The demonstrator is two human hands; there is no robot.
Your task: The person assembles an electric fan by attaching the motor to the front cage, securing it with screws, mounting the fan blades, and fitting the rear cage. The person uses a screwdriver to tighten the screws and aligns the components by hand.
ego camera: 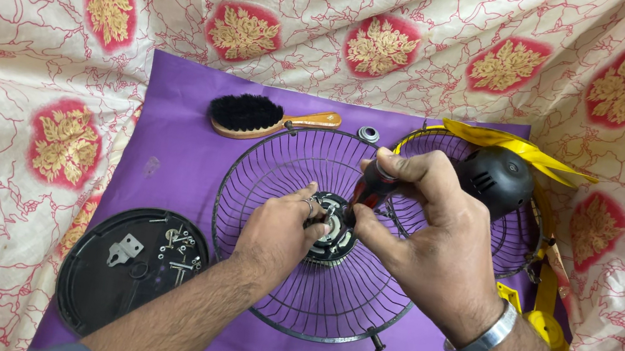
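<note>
Both hands' fingers (314,204) meet at the fan grille's hub (332,242).

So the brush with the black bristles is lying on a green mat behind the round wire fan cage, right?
Not quite. The head view shows the brush lying on a purple mat, not a green one. It does have black bristles, and it does lie behind the round wire fan cage.

Home repair spot on the floor or a bed: floral bedsheet (33,27), purple mat (182,145), fan grille (311,285), tray of screws (132,268), brush (254,117)
</note>
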